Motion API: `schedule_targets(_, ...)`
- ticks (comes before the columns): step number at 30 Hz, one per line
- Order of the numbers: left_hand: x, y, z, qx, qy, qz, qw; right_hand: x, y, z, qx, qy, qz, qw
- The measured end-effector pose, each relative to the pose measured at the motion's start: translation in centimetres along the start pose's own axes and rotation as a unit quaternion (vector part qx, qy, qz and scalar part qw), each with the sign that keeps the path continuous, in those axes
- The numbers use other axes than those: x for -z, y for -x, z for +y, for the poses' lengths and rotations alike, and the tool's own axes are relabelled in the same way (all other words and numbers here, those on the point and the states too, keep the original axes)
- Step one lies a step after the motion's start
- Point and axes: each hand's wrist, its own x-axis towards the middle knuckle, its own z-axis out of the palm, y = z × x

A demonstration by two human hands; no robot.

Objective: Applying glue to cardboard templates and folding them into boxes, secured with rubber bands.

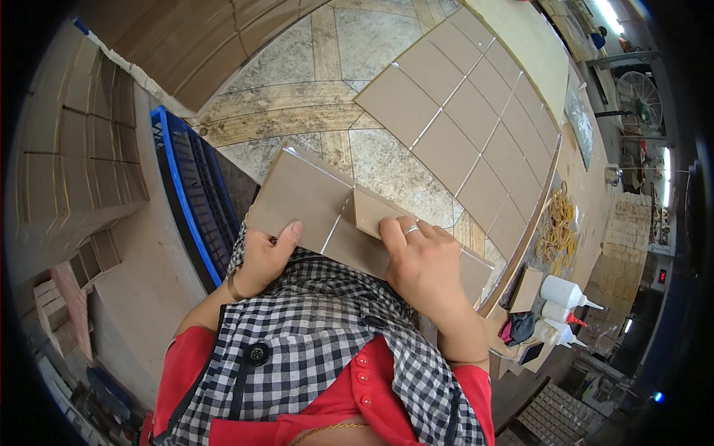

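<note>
A row of flat brown cardboard pieces (301,189) with white glue-like strips along their edges lies in front of my body, over the table's near edge. My left hand (266,256) pinches the near left edge of this row, thumb on top and fingers partly hidden below. In my right hand (421,256), which wears a ring, is a raised brown cardboard flap (370,210); its fingertips press on the upper edge. Whether the flap is a separate piece or joined to the row I cannot tell. Its lower side is hidden by my hand.
More brown pieces (465,111) with white strips lie fanned on the patterned tabletop (279,63). Yellow rubber bands (558,227) and white squeeze bottles (564,292) stand at the right. A blue plastic crate (186,193) and stacked brown cartons (78,163) are on the left.
</note>
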Motion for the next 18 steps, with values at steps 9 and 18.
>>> schedule_targets(9,-2.9,-1.1,3.7,-0.305,-0.290,-0.061,0.905,0.6,-1.6,2.7,-0.055,-0.080,-0.003,0.995)
schedule_targets(18,-3.2,-1.2,3.5,-0.353,-0.341,-0.086,0.867,0.3,-1.6,2.9,-0.061,-0.094,0.005,0.994)
